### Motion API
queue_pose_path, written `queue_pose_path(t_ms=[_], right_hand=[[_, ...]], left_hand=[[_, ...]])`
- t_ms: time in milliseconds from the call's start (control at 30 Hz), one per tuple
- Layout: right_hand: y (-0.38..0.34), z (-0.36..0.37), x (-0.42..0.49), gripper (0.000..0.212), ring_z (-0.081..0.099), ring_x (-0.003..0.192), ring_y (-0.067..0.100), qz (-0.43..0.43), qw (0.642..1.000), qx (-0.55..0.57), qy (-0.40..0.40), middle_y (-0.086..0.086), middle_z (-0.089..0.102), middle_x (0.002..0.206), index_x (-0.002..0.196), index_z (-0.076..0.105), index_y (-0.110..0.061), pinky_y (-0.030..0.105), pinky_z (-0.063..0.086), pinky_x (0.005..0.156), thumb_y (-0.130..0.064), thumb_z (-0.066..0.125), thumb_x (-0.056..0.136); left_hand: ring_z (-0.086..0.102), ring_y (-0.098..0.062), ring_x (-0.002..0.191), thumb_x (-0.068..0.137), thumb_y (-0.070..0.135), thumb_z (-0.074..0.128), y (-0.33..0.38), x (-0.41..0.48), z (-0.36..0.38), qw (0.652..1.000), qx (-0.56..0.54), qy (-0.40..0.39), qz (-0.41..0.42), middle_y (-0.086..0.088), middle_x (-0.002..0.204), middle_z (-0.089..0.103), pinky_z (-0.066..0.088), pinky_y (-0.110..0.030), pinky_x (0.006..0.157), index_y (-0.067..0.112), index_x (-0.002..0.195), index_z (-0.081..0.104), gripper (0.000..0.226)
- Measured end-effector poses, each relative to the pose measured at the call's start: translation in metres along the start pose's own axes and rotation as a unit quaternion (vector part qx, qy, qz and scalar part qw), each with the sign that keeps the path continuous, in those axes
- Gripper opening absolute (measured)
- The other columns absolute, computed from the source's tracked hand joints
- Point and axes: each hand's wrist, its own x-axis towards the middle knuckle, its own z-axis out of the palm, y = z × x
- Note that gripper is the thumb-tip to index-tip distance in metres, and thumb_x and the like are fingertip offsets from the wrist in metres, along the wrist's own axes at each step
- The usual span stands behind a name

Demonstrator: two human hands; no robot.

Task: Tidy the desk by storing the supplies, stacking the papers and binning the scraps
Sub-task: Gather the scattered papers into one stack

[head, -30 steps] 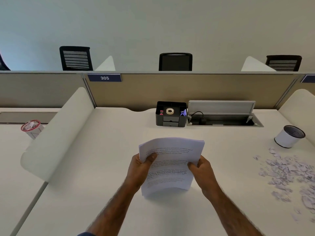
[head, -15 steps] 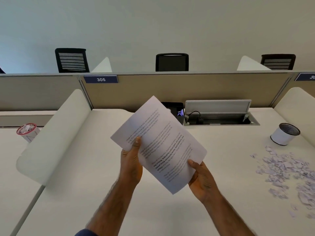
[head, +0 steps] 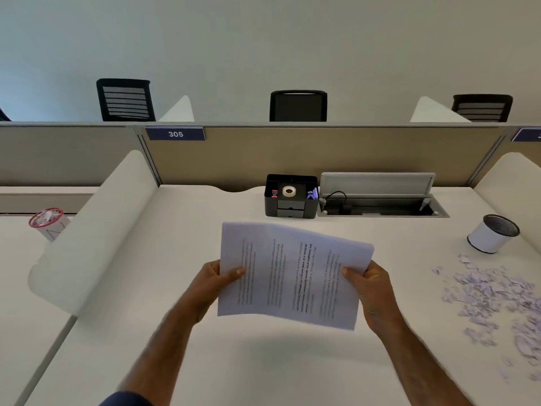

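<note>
Held papers (head: 292,273) mid-frame, pinched at both short edges by left hand (head: 213,285) and right hand (head: 371,291); apparently needed edges squared before setting down.

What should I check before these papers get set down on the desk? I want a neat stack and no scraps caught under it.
1. Both hands grip the papers: left hand and right hand each hold a short edge. Ok.
2. Sheet edges aligned: cannot tell, blurred.
3. Desk beneath the papers bare: ok.
4. Paper scraps clear of the drop spot: ok, they lie off to the right.
5. Organizer out of the way: ok, it sits behind.
</note>
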Motion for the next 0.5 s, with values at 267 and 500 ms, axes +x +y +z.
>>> queue_pose_path(t_ms=[267, 500], right_hand=[[0.017, 0.007, -0.003, 0.018, 0.067, 0.087, 0.028, -0.017, 0.998, -0.049, 0.039, 0.003, 0.075, 0.091, 0.091, 0.072, -0.021, 0.039, 0.051, 0.074, -0.003, 0.068, 0.090], [0.020, 0.008, -0.008, 0.023, 0.069, 0.083, 0.020, -0.014, 0.999, -0.024, 0.020, 0.000, 0.074, 0.093, 0.098, 0.068, -0.022, 0.030, 0.054, 0.069, -0.001, 0.068, 0.090]], left_hand=[[0.068, -0.018, 0.094, 0.088, 0.036, 0.066, -0.019, 0.001, 0.019, 0.996, 0.023, 0.036, 0.078, -0.009, 0.108, 0.077, 0.052, -0.033, 0.081, 0.034, 0.113, 0.078, 0.028], [0.070, -0.011, 0.092, 0.085, 0.033, 0.067, -0.021, -0.003, 0.017, 0.994, 0.010, 0.054, 0.090, 0.002, 0.106, 0.079, 0.055, -0.025, 0.076, 0.037, 0.115, 0.077, 0.032]])
